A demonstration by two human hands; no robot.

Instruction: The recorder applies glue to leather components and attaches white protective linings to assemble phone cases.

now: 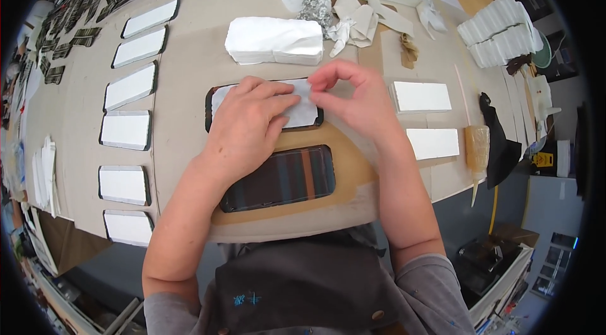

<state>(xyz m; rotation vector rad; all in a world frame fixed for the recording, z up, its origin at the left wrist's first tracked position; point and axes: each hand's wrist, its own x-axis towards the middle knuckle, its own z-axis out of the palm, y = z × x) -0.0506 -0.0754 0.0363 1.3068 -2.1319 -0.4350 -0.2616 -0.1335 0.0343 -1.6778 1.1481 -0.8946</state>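
Observation:
My left hand (pixel 249 123) presses flat on a white sheet (pixel 303 114) that lies on a dark-edged rounded fabric piece (pixel 209 107) at the table's middle. My right hand (pixel 353 98) pinches the sheet's upper right corner between thumb and fingers. Just nearer to me lies a striped dark fabric piece (pixel 281 177) on a brown board (pixel 353 171).
A stack of white sheets (pixel 274 40) sits just beyond the hands. A column of white-faced pieces (pixel 129 130) runs down the left. Two white pads (pixel 421 96) and a glue bottle (pixel 477 149) lie to the right. Scraps (pixel 353 16) and white stacks (pixel 502 32) are farther back.

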